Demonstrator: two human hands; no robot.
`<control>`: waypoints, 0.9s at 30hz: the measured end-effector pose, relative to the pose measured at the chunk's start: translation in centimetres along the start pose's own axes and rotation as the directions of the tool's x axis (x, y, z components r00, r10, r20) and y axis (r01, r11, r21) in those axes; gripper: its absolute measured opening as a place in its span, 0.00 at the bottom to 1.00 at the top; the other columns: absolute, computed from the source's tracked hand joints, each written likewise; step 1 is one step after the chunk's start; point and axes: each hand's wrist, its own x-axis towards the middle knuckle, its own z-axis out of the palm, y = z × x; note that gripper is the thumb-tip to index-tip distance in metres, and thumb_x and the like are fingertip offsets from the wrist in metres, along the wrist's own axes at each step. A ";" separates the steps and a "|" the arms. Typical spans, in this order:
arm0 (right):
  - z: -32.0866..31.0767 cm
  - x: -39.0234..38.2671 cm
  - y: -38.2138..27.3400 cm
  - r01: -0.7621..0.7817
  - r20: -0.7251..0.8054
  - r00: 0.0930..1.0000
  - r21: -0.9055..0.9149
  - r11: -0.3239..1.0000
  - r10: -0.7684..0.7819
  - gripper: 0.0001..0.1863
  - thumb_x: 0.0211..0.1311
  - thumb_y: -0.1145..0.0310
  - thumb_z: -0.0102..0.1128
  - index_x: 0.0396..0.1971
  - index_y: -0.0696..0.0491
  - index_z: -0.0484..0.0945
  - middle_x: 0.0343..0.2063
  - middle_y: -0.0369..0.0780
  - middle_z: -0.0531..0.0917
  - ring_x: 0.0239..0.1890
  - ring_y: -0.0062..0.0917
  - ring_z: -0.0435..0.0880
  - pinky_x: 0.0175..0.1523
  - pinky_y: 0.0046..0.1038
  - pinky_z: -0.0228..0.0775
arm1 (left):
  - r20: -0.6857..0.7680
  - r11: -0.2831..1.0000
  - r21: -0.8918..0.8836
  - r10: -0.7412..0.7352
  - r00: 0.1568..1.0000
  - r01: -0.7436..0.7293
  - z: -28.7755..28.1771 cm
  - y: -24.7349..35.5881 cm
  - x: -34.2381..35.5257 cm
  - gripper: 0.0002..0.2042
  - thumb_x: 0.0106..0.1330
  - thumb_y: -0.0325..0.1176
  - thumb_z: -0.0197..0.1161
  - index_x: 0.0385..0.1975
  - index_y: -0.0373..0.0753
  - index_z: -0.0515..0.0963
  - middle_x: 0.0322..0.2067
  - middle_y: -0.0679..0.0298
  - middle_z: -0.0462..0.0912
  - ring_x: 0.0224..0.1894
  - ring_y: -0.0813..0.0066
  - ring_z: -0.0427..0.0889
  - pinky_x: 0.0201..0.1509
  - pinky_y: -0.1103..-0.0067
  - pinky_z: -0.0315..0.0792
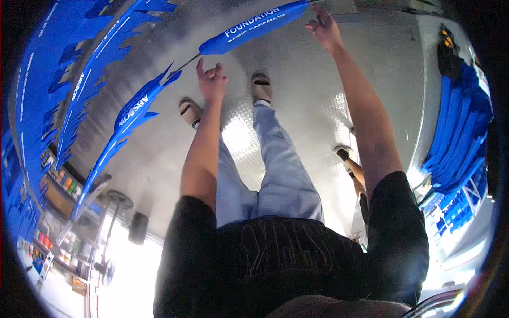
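A blue fabric piece with white print (254, 26) hangs along a thin dark line (189, 62) in front of me. Just below its left end is my left hand (213, 81), index finger stretched up toward the line and the other fingers loosely bent and apart. Near the piece's right end, my right hand (324, 31) is raised with fingers apart, one fingertip reaching the fabric's corner or the line; whether they touch is unclear. Another printed blue piece (135, 108) hangs from the same line, left of my left hand.
More rows of blue printed fabric (98, 58) hang at the left. A thick bundle of blue cloth (460, 127) hangs at the right. Shelves with colourful containers (69, 185) stand at the lower left, near a round-topped stand (120, 200). Another person's leg (356, 172) shows behind my right arm.
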 end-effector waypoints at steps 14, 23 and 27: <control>8.3 -6.4 -1.1 0.083 0.302 0.953 -0.324 0.942 0.021 0.28 0.59 0.76 0.59 0.61 0.49 0.70 0.36 0.38 0.86 0.32 0.18 0.83 0.38 0.24 0.75 | -0.276 0.997 -0.073 -0.019 0.961 -0.001 -7.6 -4.9 -2.7 0.09 0.69 0.33 0.54 0.38 0.36 0.79 0.24 0.64 0.82 0.23 0.78 0.80 0.26 0.81 0.73; 2.9 -3.4 2.9 0.172 0.306 0.950 -0.350 0.921 -0.061 0.31 0.59 0.74 0.59 0.64 0.48 0.66 0.54 0.39 0.79 0.31 0.18 0.81 0.37 0.26 0.74 | -0.384 0.962 0.263 0.031 0.923 0.077 -8.3 -14.5 -11.7 0.08 0.66 0.34 0.59 0.36 0.37 0.80 0.23 0.65 0.81 0.26 0.79 0.78 0.31 0.79 0.72; -2.4 -2.3 3.2 0.122 0.344 0.934 -0.557 0.821 0.094 0.36 0.58 0.76 0.59 0.68 0.46 0.62 0.51 0.37 0.80 0.33 0.19 0.81 0.35 0.26 0.73 | -0.514 0.922 0.379 0.142 0.846 0.075 -11.4 -14.8 -8.8 0.11 0.65 0.29 0.59 0.46 0.39 0.77 0.31 0.61 0.82 0.29 0.75 0.79 0.33 0.78 0.75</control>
